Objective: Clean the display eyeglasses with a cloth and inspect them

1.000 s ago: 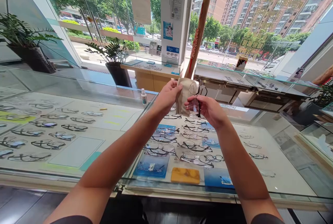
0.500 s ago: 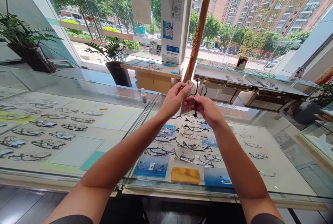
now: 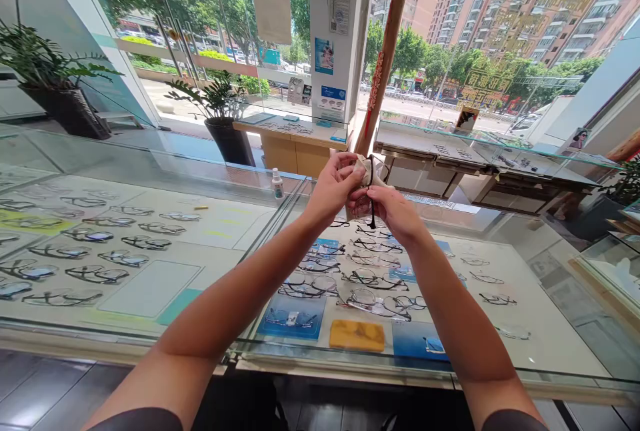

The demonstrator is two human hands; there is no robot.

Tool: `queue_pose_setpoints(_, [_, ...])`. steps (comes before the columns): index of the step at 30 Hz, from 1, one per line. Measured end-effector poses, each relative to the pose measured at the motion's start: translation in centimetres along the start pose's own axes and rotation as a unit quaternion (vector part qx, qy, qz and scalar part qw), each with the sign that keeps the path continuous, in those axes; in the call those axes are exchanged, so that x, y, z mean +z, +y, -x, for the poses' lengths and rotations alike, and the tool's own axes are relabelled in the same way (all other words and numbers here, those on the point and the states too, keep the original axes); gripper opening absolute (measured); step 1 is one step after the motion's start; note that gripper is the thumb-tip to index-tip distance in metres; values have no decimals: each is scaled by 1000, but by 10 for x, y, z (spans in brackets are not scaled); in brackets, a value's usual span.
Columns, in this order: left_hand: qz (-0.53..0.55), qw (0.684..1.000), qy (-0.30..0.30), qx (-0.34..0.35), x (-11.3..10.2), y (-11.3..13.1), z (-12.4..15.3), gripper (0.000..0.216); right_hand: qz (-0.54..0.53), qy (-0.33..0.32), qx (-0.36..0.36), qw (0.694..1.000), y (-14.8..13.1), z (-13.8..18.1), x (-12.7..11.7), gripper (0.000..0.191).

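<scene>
Beige cloth point(image 3: 365, 167) pinched in left hand point(image 3: 334, 187), dark glasses point(image 3: 372, 213) in right hand point(image 3: 398, 211).

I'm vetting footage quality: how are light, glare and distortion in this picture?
In the head view, daylight enters through the front window; pale reflections streak the glass counter; window posts lean outward near the edges, likely lens distortion; the held glasses show little detail.

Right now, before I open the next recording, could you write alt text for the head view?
A person's left hand holds a pale cloth against dark-framed glasses in their right hand, above a glass display case lined with more glasses. A small white bottle stands to the left; beyond, windows look out on trees and buildings.
</scene>
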State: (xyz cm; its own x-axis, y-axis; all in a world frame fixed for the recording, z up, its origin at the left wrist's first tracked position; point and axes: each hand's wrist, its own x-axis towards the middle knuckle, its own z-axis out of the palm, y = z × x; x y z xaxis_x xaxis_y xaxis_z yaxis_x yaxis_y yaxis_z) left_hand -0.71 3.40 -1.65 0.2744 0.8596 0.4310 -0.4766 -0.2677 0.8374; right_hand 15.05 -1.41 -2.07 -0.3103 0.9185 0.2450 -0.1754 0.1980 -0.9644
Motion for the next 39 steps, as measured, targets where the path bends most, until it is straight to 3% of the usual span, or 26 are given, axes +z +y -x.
queue_pose_setpoints(4, [21, 999, -37, -5, 1, 2, 1, 73, -1, 1, -1, 1000, 1, 0, -1, 29])
queue_pose_setpoints(8, [45, 998, -20, -28, -3, 2, -1, 76, 6, -7, -15, 1000, 1, 0, -2, 28])
queue_pose_setpoints(10, [45, 998, -16, -51, -5, 3, -2, 72, 14, -9, -22, 1000, 0, 0, -3, 29])
queue_pose_setpoints(15, [49, 988, -85, -123, -5, 4, -1, 57, 41, -3, -29, 999, -4, 2, -4, 31])
queue_pose_setpoints(19, [63, 983, -103, -140, -3, 1, 1, 55, 64, -10, -61, 996, -8, 5, -3, 30])
queue_pose_setpoints(23, [84, 983, -107, -126, -5, 1, 0, 51, 60, -13, -68, 996, -9, 5, -3, 29])
queue_pose_setpoints(31, [90, 982, -133, -100, -6, 9, -2, 48, 22, 51, -26, 998, -6, 3, -4, 28])
queue_pose_setpoints(39, [62, 980, -166, -87, -6, 13, -2, 44, 13, 43, -24, 999, -5, 4, -3, 30])
